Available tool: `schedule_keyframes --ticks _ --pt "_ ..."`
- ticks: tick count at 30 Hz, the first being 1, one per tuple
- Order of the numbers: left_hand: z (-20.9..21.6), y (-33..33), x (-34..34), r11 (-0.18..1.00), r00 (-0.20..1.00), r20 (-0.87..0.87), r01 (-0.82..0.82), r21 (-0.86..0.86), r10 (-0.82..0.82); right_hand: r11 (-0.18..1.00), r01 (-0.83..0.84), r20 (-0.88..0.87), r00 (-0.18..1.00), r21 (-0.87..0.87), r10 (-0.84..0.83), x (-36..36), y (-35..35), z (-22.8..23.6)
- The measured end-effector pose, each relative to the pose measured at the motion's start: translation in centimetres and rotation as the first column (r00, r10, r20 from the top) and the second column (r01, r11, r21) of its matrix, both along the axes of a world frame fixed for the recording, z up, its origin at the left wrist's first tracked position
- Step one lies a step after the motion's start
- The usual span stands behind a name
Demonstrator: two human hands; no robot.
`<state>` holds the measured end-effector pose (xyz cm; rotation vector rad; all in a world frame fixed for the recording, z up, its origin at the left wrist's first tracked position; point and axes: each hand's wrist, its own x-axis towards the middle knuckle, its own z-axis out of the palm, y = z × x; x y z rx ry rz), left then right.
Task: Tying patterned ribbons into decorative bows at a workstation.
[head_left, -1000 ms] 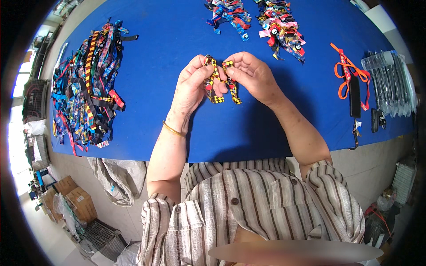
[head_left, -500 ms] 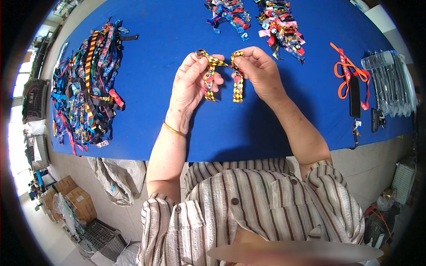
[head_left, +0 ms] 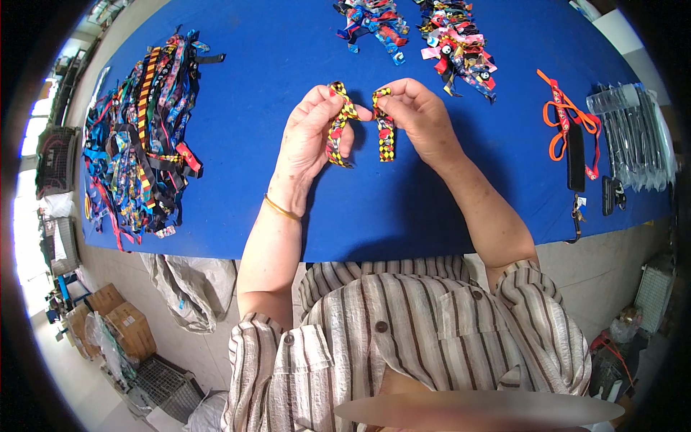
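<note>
Above the middle of the blue table, both hands are raised with a patterned ribbon strap (head_left: 336, 137) in yellow and black checks with red patches. My left hand (head_left: 306, 133) pinches it between thumb and fingers, with a length hanging down beside the palm. My right hand (head_left: 423, 122) is closed on another hanging length of the same pattern. A left fingertip reaches across toward the right-hand length. Whether the two lengths join behind the fingers I cannot tell.
A big heap of colourful straps (head_left: 144, 144) lies at the left of the blue tablecloth (head_left: 252, 144). Two smaller bundles, one with pink bits (head_left: 461, 50), lie at the far side. At right are an orange cord (head_left: 554, 147), a black strap (head_left: 575, 158) and clear plastic sleeves (head_left: 633, 137).
The strap stretch that ran between my hands no longer shows there. The left-hand length now hangs turned and bunched at the fingers; the hands have barely shifted.
</note>
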<state>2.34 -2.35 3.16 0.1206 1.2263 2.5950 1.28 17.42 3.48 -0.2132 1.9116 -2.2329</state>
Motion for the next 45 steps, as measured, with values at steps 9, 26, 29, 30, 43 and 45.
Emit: schedule_keyframes --ticks 9,26,29,30,43,45 --pt "0.1 0.2 0.1 0.995 0.995 0.027 0.098 -0.029 -0.097 0.998 -0.02 0.039 0.999 -0.064 0.023 0.0 0.0 -0.3" --pt "-0.7 0.0 -0.3 0.989 0.99 0.004 0.138 0.058 -0.138 0.998 0.001 -0.013 1.0 0.06 0.0 -0.1 -0.1 -0.7" --pt "-0.6 0.2 -0.3 0.994 0.995 0.028 0.095 0.046 -0.096 1.0 -0.002 -0.015 1.0 0.025 0.002 0.0 -0.1 -0.8" --pt "-0.7 0.2 -0.3 0.994 0.995 0.028 0.096 0.046 -0.097 1.0 -0.001 -0.016 1.0 0.025 0.001 0.0 -0.1 -0.8" --pt "-0.9 -0.2 -0.5 0.997 0.998 0.032 0.054 0.046 -0.055 0.999 0.042 -0.032 0.999 -0.009 -0.042 -0.5 0.1 -0.9" --pt "-0.9 -0.1 -0.5 0.998 0.998 0.027 0.049 0.046 -0.05 1.0 0.027 -0.032 0.999 0.001 -0.027 -0.6 0.1 -1.0"
